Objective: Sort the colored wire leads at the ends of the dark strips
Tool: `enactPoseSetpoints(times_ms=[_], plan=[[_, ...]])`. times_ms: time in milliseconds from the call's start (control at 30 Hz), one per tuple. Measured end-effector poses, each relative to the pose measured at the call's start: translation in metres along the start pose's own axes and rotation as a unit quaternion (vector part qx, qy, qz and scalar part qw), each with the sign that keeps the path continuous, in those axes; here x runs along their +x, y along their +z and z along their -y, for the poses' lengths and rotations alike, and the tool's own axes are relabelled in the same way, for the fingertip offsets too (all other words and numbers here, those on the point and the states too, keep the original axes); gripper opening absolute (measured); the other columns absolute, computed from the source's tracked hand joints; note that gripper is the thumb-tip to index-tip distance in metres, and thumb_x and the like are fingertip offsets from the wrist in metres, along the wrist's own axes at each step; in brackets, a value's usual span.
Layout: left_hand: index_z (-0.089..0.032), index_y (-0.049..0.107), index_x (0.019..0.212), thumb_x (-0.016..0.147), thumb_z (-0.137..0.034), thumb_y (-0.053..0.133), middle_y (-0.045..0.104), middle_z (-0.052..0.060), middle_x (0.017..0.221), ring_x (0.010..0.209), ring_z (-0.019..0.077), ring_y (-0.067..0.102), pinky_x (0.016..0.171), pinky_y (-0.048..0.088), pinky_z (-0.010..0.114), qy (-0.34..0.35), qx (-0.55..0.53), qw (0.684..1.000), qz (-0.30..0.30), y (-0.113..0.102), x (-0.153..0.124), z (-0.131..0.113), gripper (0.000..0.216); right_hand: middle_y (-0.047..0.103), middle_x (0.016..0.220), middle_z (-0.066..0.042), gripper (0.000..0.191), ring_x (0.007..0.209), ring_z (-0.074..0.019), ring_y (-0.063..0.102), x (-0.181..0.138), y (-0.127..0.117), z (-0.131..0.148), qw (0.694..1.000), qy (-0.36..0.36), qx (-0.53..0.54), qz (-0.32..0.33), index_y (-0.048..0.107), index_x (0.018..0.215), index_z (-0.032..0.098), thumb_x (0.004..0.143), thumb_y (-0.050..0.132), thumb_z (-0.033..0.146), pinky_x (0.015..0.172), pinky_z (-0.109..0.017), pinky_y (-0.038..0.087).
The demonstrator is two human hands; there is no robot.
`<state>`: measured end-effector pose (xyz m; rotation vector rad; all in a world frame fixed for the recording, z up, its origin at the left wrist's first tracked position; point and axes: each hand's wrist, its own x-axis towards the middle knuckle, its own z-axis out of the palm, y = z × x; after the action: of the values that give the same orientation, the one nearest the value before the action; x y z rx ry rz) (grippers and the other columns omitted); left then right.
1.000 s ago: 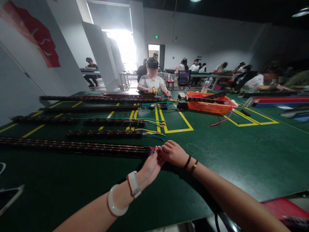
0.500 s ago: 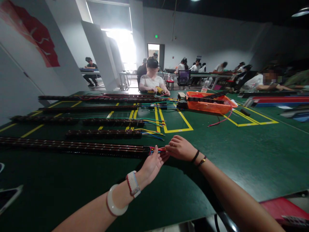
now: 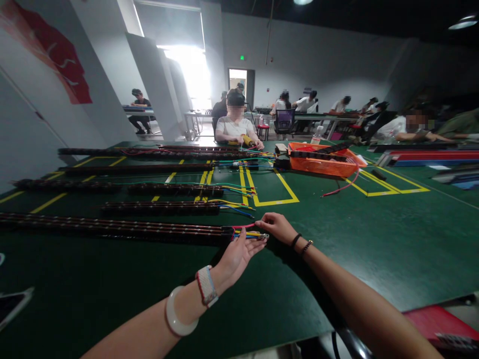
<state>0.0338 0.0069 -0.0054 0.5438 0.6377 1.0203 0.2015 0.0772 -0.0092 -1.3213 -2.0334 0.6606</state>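
Observation:
My left hand (image 3: 234, 254) lies palm up beneath a bundle of wires (image 3: 256, 235). Its thumb presses on the yellow and blue wires, while the fingers are stretched out under their metal-tipped ends. The wires come out of the right end of a long dark, segmented strip that looks like a cable chain (image 3: 149, 230). Just above the bundle, my right hand (image 3: 277, 227) pinches the end of a red wire (image 3: 244, 227), drawn apart from the others. A shorter dark strip (image 3: 160, 208) with yellow and blue wires lies just behind.
More dark strips (image 3: 175, 188) with loose wires lie farther back on the green table (image 3: 337, 239), across yellow tape marks. An orange basket (image 3: 322, 162) holds black chain pieces. Across the table, a person (image 3: 235, 124) holds a yellow tool. Red and blue bars (image 3: 430, 157) lie at the right.
My right hand has lifted slightly and pulled the red wire away from the bundle. The yellow and blue wires now show on my left fingers. My left hand has stayed put.

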Motion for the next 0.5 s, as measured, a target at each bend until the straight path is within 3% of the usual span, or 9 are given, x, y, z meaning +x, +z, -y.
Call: enactPoseSetpoints(times_ms=[167, 300, 433, 500], plan=[[-0.002, 0.062, 0.092, 0.091, -0.031, 0.040, 0.066, 0.022, 0.099, 0.095, 0.0258, 0.064, 0.096, 0.042, 0.043, -0.009, 0.018, 1.000, -0.001, 0.004, -0.002, -0.002, 0.036, 0.053, 0.058, 0.002, 0.041, 0.053, -0.0091, 0.044, 0.013, 0.010, -0.009, 0.998, 0.048, 0.011, -0.033, 0.059, 0.067, 0.015, 0.076, 0.056, 0.055, 0.049, -0.020, 0.029], [-0.003, 0.063, 0.092, 0.091, -0.030, 0.041, 0.066, 0.021, 0.101, 0.096, 0.0250, 0.063, 0.096, 0.042, 0.042, -0.020, 0.015, 1.000, 0.001, 0.005, -0.003, -0.005, 0.035, 0.053, 0.057, 0.003, 0.042, 0.053, -0.0086, 0.043, 0.014, 0.008, -0.010, 0.999, 0.040, 0.021, -0.007, 0.057, 0.068, 0.015, 0.076, 0.056, 0.056, 0.048, -0.020, 0.028], [-0.004, 0.062, 0.095, 0.090, -0.029, 0.044, 0.064, 0.022, 0.105, 0.099, 0.0254, 0.062, 0.098, 0.041, 0.042, -0.029, 0.001, 0.999, 0.012, 0.003, -0.002, -0.006, 0.032, 0.053, 0.059, 0.002, 0.043, 0.053, -0.0086, 0.042, 0.005, -0.004, -0.007, 1.000, 0.010, -0.008, 0.019, 0.056, 0.069, 0.015, 0.079, 0.053, 0.057, 0.049, -0.021, 0.028], [-0.004, 0.062, 0.096, 0.090, -0.030, 0.044, 0.064, 0.022, 0.106, 0.101, 0.0254, 0.061, 0.099, 0.040, 0.042, -0.027, -0.005, 1.000, 0.014, 0.002, -0.002, -0.006, 0.032, 0.051, 0.058, 0.002, 0.044, 0.054, -0.0093, 0.041, -0.001, -0.014, -0.002, 0.996, -0.052, -0.073, 0.017, 0.054, 0.066, 0.015, 0.085, 0.044, 0.054, 0.053, -0.022, 0.029]])
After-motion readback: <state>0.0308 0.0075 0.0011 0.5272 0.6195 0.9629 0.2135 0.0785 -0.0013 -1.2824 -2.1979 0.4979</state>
